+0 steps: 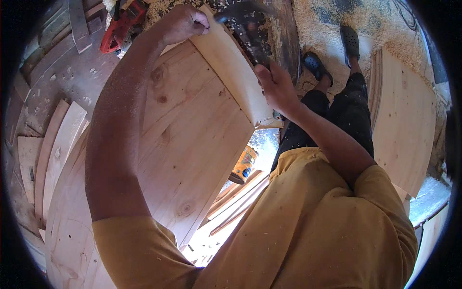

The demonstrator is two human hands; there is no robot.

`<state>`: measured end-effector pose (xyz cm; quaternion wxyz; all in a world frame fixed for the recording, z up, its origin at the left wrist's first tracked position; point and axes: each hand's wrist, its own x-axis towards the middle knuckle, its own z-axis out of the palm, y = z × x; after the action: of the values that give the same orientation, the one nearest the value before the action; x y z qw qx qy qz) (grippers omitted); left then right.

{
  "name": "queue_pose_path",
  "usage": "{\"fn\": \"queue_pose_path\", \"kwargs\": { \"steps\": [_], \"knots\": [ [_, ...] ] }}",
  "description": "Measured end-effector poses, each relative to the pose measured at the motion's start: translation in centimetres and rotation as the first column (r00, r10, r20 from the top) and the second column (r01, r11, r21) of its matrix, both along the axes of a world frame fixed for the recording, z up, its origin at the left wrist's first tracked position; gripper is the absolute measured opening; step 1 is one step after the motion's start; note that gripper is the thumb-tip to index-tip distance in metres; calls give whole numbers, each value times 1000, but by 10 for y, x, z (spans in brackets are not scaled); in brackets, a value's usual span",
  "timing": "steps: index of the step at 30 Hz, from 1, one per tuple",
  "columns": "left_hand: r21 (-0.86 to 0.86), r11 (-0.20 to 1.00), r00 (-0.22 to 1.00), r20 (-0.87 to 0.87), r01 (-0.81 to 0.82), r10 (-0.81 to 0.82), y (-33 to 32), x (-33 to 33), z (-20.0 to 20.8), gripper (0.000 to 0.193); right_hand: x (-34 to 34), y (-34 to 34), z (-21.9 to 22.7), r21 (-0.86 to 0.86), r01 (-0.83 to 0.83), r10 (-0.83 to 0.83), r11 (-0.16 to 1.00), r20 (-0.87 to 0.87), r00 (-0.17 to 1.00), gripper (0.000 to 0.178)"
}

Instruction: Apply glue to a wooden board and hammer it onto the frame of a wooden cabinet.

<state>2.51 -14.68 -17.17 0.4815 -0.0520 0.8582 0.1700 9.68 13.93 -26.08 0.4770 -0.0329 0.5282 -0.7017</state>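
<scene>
My right hand (pixel 279 89) is closed around the handle of a hammer (pixel 246 13), whose dark head is blurred and raised near the far end of a pale wooden board (pixel 233 72). At that same end my left hand (pixel 185 24) is closed in a pinch, its fingertips by the board's edge. What the pinch holds, if anything, is too small to make out. The pale board lies along the edge of a wide, knotty wooden panel (pixel 192 125), and my left forearm reaches across that panel.
A red power tool (pixel 122 29) rests at the far left. Wooden offcuts (pixel 62 149) lean along the left side. Below the panel's corner sits an orange tool (pixel 244 164) beside wood strips (pixel 238 200). Large boards (pixel 404 120) stand at right; sawdust (pixel 322 29) covers the floor near my feet.
</scene>
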Motion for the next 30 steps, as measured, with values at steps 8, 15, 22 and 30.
{"fn": "queue_pose_path", "kwargs": {
  "steps": [8,15,22,30],
  "knots": [
    [45,999,999,-39,10,-8,2,0,1,14,3,0,0,49,-20,24,999,-72,997,27],
    [23,1000,999,-29,-20,20,7,-3,8,13,6,2,10,29,-29,33,999,-142,989,27],
    [38,999,996,-81,-26,29,7,-1,7,12,10,-3,3,-16,184,-178,983,165,970,27],
    [56,998,997,-71,-14,18,6,-1,6,14,4,1,11,-30,219,-196,975,339,920,25]
  ]
}}
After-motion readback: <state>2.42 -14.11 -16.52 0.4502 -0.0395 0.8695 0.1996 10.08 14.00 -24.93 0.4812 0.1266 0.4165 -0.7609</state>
